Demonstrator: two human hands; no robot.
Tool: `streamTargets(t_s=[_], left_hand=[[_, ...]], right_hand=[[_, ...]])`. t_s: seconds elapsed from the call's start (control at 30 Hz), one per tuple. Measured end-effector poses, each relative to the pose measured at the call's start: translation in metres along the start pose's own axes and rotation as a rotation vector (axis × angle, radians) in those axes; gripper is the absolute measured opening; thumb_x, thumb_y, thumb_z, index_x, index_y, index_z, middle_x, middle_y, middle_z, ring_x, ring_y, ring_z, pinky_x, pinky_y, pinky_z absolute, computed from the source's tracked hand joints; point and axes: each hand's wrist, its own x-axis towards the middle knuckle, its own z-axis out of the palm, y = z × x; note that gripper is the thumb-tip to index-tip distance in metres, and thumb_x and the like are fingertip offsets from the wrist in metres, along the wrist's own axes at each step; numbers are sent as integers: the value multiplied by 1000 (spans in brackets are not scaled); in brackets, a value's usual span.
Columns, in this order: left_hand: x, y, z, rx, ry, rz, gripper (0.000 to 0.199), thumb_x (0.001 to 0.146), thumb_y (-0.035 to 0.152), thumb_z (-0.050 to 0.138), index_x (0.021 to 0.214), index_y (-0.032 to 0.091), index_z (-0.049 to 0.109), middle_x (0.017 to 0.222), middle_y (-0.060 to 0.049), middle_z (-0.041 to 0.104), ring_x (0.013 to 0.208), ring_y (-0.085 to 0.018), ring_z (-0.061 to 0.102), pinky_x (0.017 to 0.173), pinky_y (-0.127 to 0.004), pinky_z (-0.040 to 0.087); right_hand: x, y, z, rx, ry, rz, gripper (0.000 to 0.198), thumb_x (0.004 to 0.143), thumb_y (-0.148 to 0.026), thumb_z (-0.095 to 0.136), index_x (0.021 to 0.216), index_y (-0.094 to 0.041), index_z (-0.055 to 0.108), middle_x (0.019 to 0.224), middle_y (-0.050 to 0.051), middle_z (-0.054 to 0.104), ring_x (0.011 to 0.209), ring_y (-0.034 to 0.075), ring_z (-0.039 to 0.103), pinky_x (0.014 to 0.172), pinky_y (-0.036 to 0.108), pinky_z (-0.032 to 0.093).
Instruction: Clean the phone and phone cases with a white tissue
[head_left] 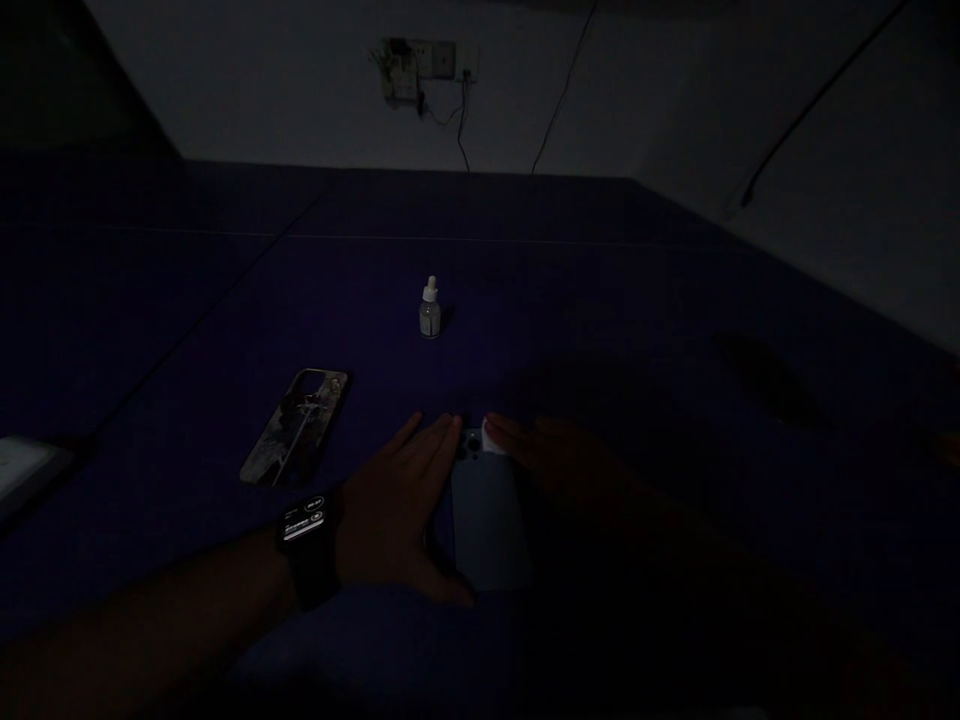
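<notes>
The phone (489,530) lies back up on the dark purple surface (510,330), at the meeting of both hands; the left hand (386,515) stands at its 9 o'clock, fingers extended together and thumb spread away toward the phone's 7 o'clock corner; the right hand (570,460) reaches in from 2 o'clock, fingertips outstretched on a white piece (493,437) beside the camera lenses (472,442); whether the right thumb closes on anything cannot be told in the gloom.

To do this well, the left hand should probably brace the edge without pushing; the right should press lightly and evenly, moving from the 12 o'clock end and clear of the lenses; more light would likely help.

No brand can be read; the phone's back shows no legible mark; the dropper bottle (430,318), toward 11 o'clock, has a label too small to read; the patterned case (296,428), at 10 o'clock, shows no readable words; the lit watch (306,520), at 9 o'clock, carries illegible characters.
</notes>
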Motion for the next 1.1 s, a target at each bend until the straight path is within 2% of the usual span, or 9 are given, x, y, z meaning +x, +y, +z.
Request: streamTargets(t_s=[0.1, 0.23, 0.37, 0.53, 0.6, 0.7, 0.77, 0.9, 1.1], left_hand=[[1, 0, -1, 0, 0, 4, 145, 60, 83, 70, 157, 7, -8, 160, -32, 19, 145, -48, 32, 120, -67, 15], [1, -1, 0, 0, -11, 1, 145, 61, 84, 68, 157, 6, -9, 160, -33, 20, 145, -48, 32, 119, -67, 16], [1, 0, -1, -33, 4, -1, 144, 61, 85, 68, 157, 6, -5, 159, -33, 23, 145, -47, 32, 120, -67, 15], [1, 1, -1, 31, 2, 2, 146, 61, 90, 62, 156, 6, -10, 157, -33, 27, 146, -45, 33, 119, -65, 19], [1, 1, -1, 53, 1, 4, 146, 61, 92, 59, 156, 6, -11, 157, -33, 26, 146, -44, 33, 119, -64, 21], [1, 1, -2, 57, -8, -2, 145, 61, 93, 57, 157, 6, -9, 157, -33, 27, 145, -44, 34, 119, -64, 22], [1, 1, -1, 51, -16, -8, 146, 60, 93, 58, 157, 4, -7, 156, -34, 28, 145, -44, 34, 119, -64, 21], [1, 1, -1, 41, -11, -9, 146, 60, 91, 60, 156, 2, -3, 156, -35, 29, 145, -45, 33, 120, -64, 19], [2, 1, -1, 52, -5, 1, 145, 60, 92, 60, 156, 1, -1, 156, -35, 29, 145, -45, 33, 119, -64, 19]], right_hand=[[0, 2, -2, 20, -20, -24, 62, 87, -2, 43, 146, -21, 48, 143, 8, 59, 95, 22, 65, 82, 39, 52], [-15, 6, -19, 90, -50, -124, 58, 86, -6, 45, 139, -28, 56, 131, 1, 68, 81, 18, 62, 71, 33, 49], [-10, 1, -28, 61, -85, -193, 53, 86, -6, 46, 135, -24, 59, 129, 2, 70, 72, 17, 58, 64, 32, 45], [17, -27, -28, 110, -161, -222, 50, 89, -20, 52, 139, -17, 55, 140, 8, 62, 101, 23, 62, 83, 39, 46], [16, -28, -31, 147, -126, -190, 47, 92, -23, 50, 138, -17, 56, 136, 9, 65, 100, 23, 62, 84, 40, 46], [5, -17, -36, 136, -2, -175, 35, 97, -21, 47, 128, -18, 63, 118, 9, 74, 83, 20, 63, 75, 36, 47], [-1, -9, -37, 110, 75, -218, 29, 99, -19, 46, 119, -18, 67, 108, 7, 77, 82, 18, 64, 75, 35, 48], [2, -7, -33, 76, 114, -309, 30, 103, -16, 42, 100, -19, 72, 98, 5, 78, 83, 16, 68, 75, 32, 50], [23, -22, -10, 172, 127, -283, 27, 103, -18, 44, 115, -17, 68, 111, 8, 75, 96, 19, 70, 77, 34, 53]])
